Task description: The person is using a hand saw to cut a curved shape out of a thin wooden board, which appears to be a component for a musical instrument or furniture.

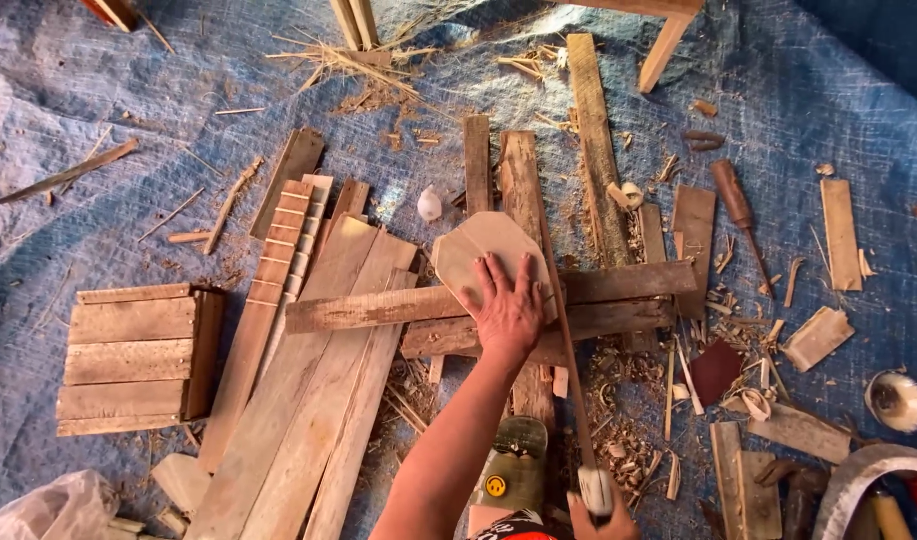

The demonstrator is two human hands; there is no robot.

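Observation:
My left hand (508, 308) lies flat with fingers spread on a pale wooden panel with cut corners (468, 252). The panel rests on two crossed planks (378, 308) over a long upright plank (523, 190). At the bottom edge my right hand (600, 518) grips the white-wrapped handle of a thin saw (568, 360). Its blade runs up along the panel's right edge, just right of my left hand. A sandalled foot (513, 465) rests on the upright plank below my left arm.
Everything lies on a blue tarp (98, 90). Long boards (308, 400) and a slatted crate (133, 360) are at the left. At the right lie offcuts, shavings, a wooden-handled tool (733, 195), a dark red sheet (716, 370) and a round wire brush (896, 400). Stool legs (663, 50) stand at top.

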